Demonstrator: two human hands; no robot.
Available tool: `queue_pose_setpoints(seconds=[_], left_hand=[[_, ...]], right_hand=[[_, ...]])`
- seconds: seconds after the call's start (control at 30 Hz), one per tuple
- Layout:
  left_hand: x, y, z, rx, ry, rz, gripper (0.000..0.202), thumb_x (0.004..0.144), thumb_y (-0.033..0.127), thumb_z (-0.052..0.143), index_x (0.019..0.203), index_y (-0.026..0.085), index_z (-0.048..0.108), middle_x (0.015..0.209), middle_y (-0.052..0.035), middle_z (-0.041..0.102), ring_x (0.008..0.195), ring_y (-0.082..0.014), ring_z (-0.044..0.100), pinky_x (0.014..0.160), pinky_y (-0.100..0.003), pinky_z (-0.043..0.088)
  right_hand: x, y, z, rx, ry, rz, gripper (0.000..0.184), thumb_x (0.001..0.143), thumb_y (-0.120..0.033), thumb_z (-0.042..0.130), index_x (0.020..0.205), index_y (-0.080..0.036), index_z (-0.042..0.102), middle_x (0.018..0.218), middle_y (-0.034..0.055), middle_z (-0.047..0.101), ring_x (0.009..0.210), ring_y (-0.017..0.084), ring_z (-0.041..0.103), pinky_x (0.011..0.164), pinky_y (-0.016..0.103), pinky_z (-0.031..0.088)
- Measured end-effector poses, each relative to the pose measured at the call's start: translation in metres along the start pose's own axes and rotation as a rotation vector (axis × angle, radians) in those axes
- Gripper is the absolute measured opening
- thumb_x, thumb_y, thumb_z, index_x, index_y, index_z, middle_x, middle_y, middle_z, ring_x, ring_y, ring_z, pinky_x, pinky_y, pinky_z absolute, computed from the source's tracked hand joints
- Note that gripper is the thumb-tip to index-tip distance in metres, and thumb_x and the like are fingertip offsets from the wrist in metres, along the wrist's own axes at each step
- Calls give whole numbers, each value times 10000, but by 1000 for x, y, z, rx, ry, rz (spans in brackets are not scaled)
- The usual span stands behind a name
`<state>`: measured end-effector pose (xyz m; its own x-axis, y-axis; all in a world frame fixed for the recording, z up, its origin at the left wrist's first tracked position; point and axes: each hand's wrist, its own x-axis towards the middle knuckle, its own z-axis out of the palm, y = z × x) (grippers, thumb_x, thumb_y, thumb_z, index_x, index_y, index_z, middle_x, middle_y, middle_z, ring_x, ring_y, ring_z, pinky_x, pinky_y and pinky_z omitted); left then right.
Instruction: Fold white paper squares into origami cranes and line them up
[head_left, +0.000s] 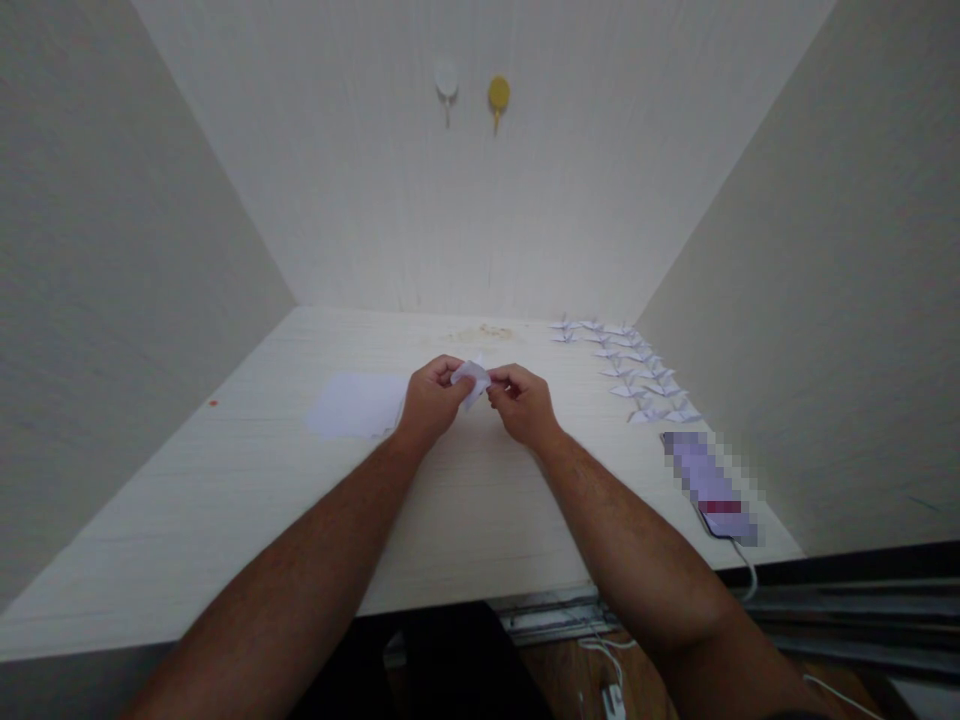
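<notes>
A small piece of folded white paper (472,381) is held up over the middle of the table. My left hand (436,400) pinches it between thumb and fingers from the left. On the other side, my right hand (523,402) has its fingertips closed on the paper's right edge. The paper's exact folded shape is too small to make out. Left of my left hand lie white paper sheets (352,405), flat on the table. Several folded paper cranes (626,370) stand in rows at the back right.
The white table (480,520) has walls at its back and both sides. A phone (709,485), its screen blurred out, lies near the right edge with a white cable (746,570) running off the front. Two hooks, one white (447,80) and one yellow (499,95), are on the back wall.
</notes>
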<state>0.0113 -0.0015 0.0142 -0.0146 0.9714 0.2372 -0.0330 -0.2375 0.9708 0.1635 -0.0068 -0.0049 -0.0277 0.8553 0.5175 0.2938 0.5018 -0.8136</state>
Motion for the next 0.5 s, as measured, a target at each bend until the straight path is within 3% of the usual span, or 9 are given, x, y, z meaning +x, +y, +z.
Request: queue_pose_setpoints(seconds=[0.23, 0.5], left_hand=[[-2, 1, 1, 29, -15, 29, 172, 662, 271, 762, 715, 163, 639, 603, 23, 622, 525, -100, 505, 508, -220, 376], [-2, 0, 1, 28, -35, 12, 221, 640, 311, 793, 688, 164, 635, 582, 27, 602, 525, -102, 501, 500, -223, 373]], right_hand=[[3, -1, 1, 265, -3, 209, 152, 746, -304, 678, 836, -192, 727, 592, -23, 632, 502, 101, 574, 499, 243, 486], [5, -1, -1, 426, -48, 332, 232, 685, -399, 743, 781, -189, 714, 572, -26, 632, 487, 103, 572, 492, 256, 507]])
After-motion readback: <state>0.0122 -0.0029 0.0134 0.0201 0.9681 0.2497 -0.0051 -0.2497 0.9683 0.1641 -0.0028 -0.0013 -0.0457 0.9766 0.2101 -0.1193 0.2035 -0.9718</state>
